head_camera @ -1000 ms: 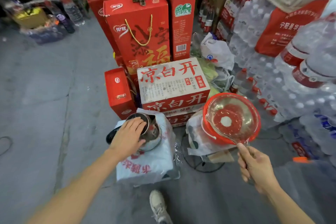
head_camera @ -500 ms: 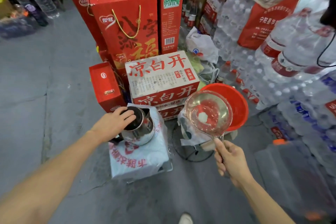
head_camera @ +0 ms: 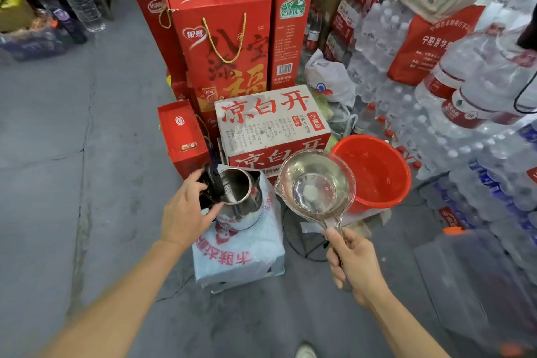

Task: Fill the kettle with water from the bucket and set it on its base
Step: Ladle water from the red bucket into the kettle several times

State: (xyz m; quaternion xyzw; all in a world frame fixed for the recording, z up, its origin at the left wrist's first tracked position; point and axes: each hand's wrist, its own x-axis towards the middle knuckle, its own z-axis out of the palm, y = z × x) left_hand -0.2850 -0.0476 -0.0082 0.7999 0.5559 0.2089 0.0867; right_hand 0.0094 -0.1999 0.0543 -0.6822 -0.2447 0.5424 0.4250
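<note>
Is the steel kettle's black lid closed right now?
No. The left hand holds the black lid tipped open, so the steel kettle shows its shiny inside.

Tall red gift cartons (head_camera: 223, 46); white carton with red characters (head_camera: 270, 122); shrink-wrapped clear water bottles (head_camera: 386, 38) stood stacked alongside.

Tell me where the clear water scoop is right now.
In the head view, the clear scoop sits right of centre, held by its handle in the right hand, between the open kettle and the red bucket.
</note>
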